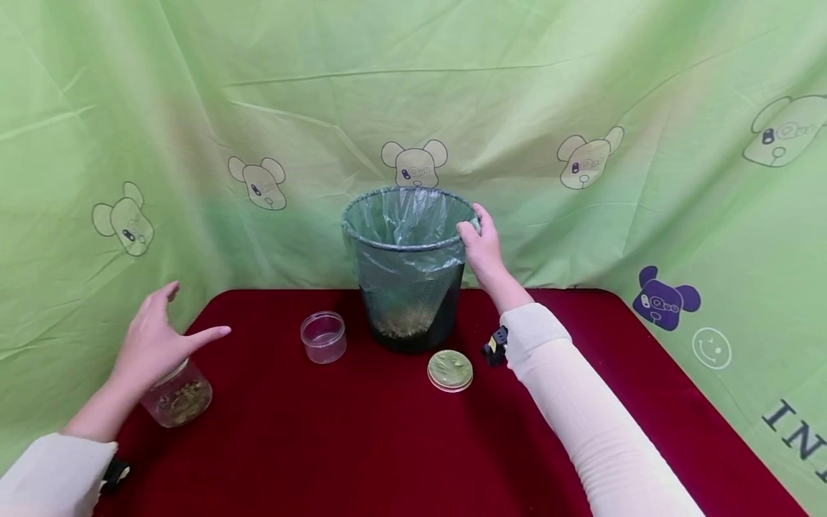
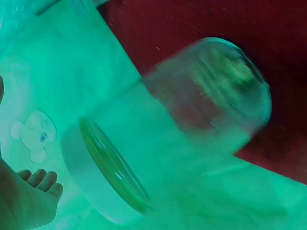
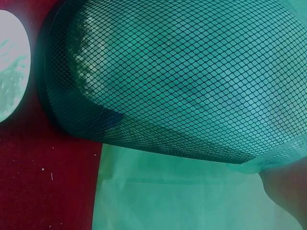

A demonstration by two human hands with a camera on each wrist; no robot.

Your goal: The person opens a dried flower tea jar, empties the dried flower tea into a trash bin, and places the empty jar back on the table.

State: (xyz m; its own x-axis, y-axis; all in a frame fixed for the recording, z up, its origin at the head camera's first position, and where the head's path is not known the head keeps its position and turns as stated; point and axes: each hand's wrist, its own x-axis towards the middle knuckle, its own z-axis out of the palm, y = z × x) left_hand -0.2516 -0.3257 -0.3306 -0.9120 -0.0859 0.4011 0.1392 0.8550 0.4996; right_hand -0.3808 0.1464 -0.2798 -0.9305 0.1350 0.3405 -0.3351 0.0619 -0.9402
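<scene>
At the far side of the table stands a black mesh waste bin (image 1: 413, 294) lined with a clear plastic bag, some pale brown bits showing low inside it. My right hand (image 1: 483, 244) grips the bin's rim on its right side, thumb on top. The left hand (image 1: 151, 345) is held over a clear jar (image 1: 187, 402) at the left, thumb and fingers spread wide. That jar has a white lid (image 2: 79, 167) and some brownish-green dry matter in its bottom. Nothing is in the left hand, which shows apart from the jar in the left wrist view.
A small clear round tub (image 1: 325, 341), without a lid, stands left of the bin. In front of the bin lies a round silvery disc (image 1: 450, 368). The red tablecloth (image 1: 336, 445) meets green printed curtains (image 1: 310, 93) at the back and sides.
</scene>
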